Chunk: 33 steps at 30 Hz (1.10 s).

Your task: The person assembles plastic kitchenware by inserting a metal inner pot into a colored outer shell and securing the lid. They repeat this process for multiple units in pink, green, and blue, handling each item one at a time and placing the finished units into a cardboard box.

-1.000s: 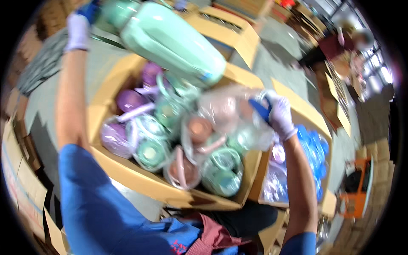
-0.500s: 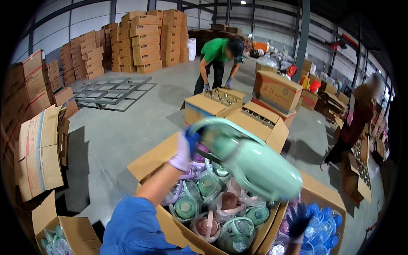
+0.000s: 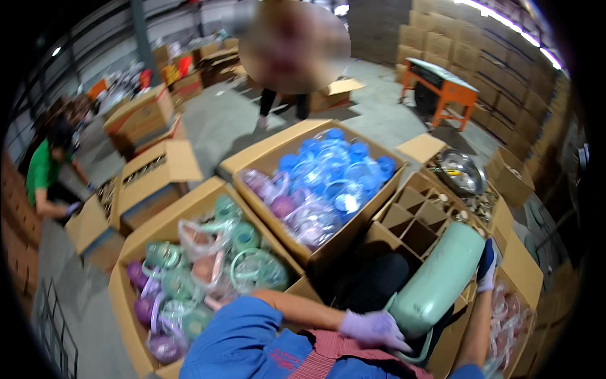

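A mint-green thermos jug (image 3: 439, 281) lies tilted across my lap, its broad rounded end up and to the right. My left hand (image 3: 375, 328), in a lavender glove, holds it at the lower end, beside its loop handle. My right hand (image 3: 486, 268), gloved in lavender and dark blue, supports the upper right end with the fingers pointing up along it. Beneath the jug is a carton with cardboard dividers (image 3: 394, 221), several of its cells showing. Some of my left fingers are hidden or blurred.
Left of me, an open carton (image 3: 123, 297) holds green, pink and purple plastic parts with handles. Another carton (image 3: 309, 256) has blue and purple parts. A metal bowl (image 3: 464, 174) sits at right. One person (image 3: 41, 167) bends over cartons; another (image 3: 284, 95) stands ahead, beyond them an orange-framed table (image 3: 439, 95).
My view has swung right. The jug has moved from above the carton of green and pink parts to my lap. My right hand, open and apart from it before, now touches it.
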Tool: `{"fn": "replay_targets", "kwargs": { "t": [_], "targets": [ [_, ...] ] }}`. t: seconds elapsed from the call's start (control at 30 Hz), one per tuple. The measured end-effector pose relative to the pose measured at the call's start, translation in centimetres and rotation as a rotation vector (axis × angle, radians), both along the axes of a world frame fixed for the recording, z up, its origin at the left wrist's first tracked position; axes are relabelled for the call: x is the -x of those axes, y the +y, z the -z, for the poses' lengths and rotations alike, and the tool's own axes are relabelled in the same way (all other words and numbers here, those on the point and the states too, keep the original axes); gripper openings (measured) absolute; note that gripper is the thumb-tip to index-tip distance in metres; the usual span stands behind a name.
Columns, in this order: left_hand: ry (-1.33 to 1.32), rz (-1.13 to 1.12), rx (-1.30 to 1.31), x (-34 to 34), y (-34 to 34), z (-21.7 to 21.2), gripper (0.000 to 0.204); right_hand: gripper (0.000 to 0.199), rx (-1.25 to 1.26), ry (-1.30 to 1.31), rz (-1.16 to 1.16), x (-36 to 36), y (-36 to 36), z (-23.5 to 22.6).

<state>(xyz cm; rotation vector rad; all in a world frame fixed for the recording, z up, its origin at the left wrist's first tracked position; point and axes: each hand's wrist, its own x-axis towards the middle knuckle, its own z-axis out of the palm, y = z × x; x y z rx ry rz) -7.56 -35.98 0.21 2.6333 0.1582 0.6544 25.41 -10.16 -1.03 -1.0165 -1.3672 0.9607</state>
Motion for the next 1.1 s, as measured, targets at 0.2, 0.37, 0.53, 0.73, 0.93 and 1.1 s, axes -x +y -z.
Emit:
{"fn": "replay_targets", "kwargs": {
  "t": [0.2,0.37,0.53,0.73,0.93,1.1],
  "targets": [
    [-0.56,0.085,0.19,-10.3,6.1,-11.5,0.043,0.051,0.061,0.288,0.073,-8.9,-9.2,-0.6],
    [-0.402,-0.405,0.356,-11.3,19.7,-6.8,0.032,0.044,-0.442,-0.068,0.157,0.3,-12.6,-7.2],
    [-0.553,-0.209,0.916,-10.2,19.9,-10.7,0.031,0.051,-0.36,0.206,0.057,1.2,-10.2,-6.5],
    [-0.183,0.055,0.129,-13.5,23.7,-11.6,0.062,0.071,0.161,0.288,-0.251,-4.7,-3.7,-2.9],
    [-0.263,-0.136,0.648,-14.5,25.8,-10.6,0.055,0.043,0.014,-0.143,-0.171,-6.2,-1.9,-5.9],
    [-0.266,-0.18,0.665,-13.8,29.3,-10.0,0.053,0.053,-0.241,-0.198,-0.119,-6.9,-0.6,-9.5]
  ]
}}
